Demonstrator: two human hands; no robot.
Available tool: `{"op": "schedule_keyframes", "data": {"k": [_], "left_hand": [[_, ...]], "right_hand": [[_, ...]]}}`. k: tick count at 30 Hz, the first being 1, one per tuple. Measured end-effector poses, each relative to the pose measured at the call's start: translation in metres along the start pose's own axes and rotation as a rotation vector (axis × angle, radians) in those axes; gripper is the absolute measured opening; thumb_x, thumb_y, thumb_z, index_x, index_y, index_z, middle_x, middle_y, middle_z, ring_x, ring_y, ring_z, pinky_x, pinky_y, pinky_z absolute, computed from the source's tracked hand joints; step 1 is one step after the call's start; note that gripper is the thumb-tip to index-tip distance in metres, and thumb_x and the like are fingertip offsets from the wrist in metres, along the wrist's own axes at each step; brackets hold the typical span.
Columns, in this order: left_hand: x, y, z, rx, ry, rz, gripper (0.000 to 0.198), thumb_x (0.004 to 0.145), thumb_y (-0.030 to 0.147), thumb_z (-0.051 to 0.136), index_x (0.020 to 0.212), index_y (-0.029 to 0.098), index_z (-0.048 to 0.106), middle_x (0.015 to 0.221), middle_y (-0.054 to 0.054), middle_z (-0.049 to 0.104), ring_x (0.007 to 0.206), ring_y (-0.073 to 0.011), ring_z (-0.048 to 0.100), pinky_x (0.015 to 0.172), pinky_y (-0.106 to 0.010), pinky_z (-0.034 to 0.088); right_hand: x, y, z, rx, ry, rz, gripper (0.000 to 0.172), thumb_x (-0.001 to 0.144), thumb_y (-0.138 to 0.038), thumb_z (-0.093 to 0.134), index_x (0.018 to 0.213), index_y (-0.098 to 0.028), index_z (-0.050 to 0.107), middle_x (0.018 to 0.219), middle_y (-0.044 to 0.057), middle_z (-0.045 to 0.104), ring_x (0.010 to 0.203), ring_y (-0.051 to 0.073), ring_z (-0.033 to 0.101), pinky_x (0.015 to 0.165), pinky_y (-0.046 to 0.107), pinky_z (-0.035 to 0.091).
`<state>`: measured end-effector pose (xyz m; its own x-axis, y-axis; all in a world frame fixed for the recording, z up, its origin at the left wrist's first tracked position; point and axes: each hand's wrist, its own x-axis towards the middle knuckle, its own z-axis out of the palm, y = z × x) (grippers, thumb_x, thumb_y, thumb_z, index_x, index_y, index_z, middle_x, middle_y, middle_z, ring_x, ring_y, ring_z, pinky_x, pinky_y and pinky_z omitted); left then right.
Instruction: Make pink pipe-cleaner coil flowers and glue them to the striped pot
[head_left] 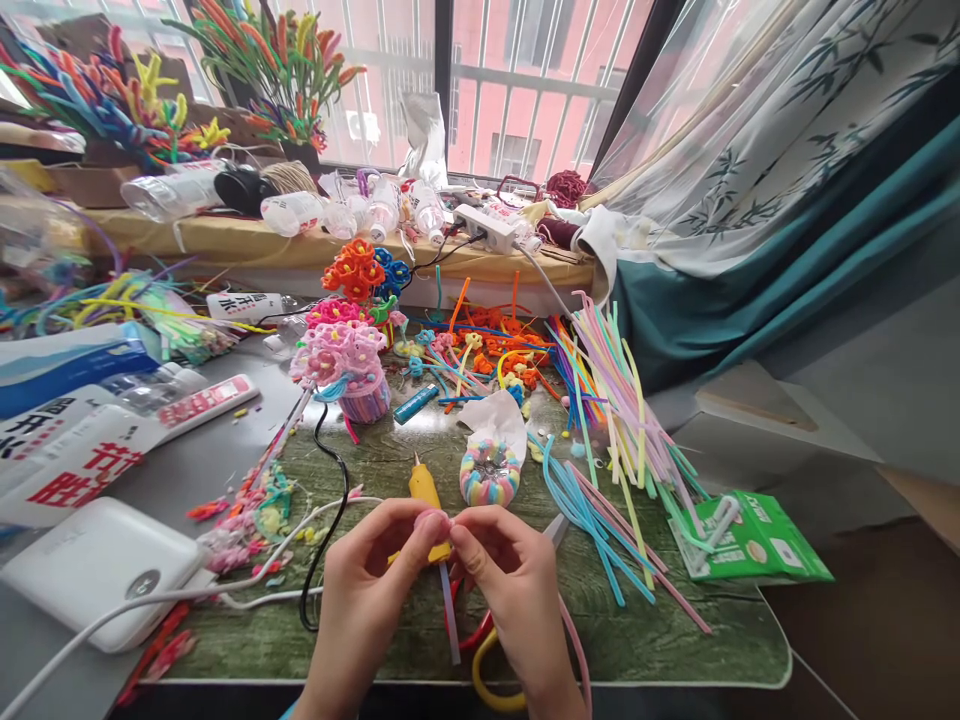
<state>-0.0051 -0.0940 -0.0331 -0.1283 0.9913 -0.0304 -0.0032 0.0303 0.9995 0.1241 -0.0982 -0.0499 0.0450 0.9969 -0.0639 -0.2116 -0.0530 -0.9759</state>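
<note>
My left hand [382, 565] and my right hand [510, 575] meet at the fingertips, both closed in a pinch. A pink pipe cleaner [576, 645] curves out from behind my right hand; its pinched part is mostly hidden by the fingers. Just beyond the hands lies a yellow hot glue gun [424, 484], with a glue stick [450, 615] trailing from its back. Scissors with red and yellow handles [491, 672] lie partly hidden under my right hand. Ahead stands a small round container wrapped in striped pastel pipe cleaner [490, 476].
Loose blue pipe cleaners [581, 520] and a pastel bundle [619, 400] lie to the right, near a green packet [757, 540]. A pot of pink pipe-cleaner flowers [341, 350] stands ahead left. A white power bank [105, 570] and cables [330, 510] are at left.
</note>
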Motion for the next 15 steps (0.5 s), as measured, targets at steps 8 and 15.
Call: {"op": "schedule_keyframes", "data": {"k": [8,15], "left_hand": [[-0.0021,0.0056,0.0043,0.043,0.022,0.048,0.017,0.079,0.036,0.076,0.076,0.02,0.072,0.071,0.002,0.067,0.062,-0.0128,0.061,0.053,-0.017,0.046],[-0.0033,0.0055,0.0045,0.042,-0.007,0.052,0.014,0.08,0.033,0.075,0.075,0.02,0.071,0.074,0.001,0.066,0.066,-0.0139,0.06,0.057,-0.018,0.049]], "right_hand": [[-0.0016,0.0004,0.0015,-0.06,0.023,-0.007,0.028,0.081,-0.044,0.078,0.082,-0.016,0.077,0.07,0.005,0.074,0.063,0.017,0.067,0.059,0.023,0.052],[-0.0015,0.0007,0.002,-0.121,0.026,-0.064,0.022,0.088,-0.039,0.072,0.083,-0.017,0.076,0.074,0.005,0.073,0.066,0.018,0.068,0.059,0.023,0.051]]}}
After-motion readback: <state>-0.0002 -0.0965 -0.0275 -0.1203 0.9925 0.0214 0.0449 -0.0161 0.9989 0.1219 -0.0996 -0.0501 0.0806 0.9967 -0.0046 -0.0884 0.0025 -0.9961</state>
